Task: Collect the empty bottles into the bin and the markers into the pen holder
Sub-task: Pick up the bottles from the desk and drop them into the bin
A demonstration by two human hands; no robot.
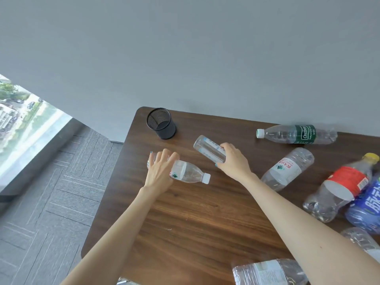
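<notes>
A: So, where are the bottles being handled?

B: Left hand (159, 171) lies over a white-capped bottle (186, 172), fingers spread, covering its base; whether they grip it I cannot tell; cap points to four o'clock. Right hand (233, 161) is clamped round a clear bottle (208, 149), neck hidden, base toward ten o'clock.

A: And around them?

B: Mesh pen holder (161, 124) at eleven o'clock; green-label bottle (296, 134) at two o'clock, on the wooden table (195, 219); lower bottles are cut off.
</notes>
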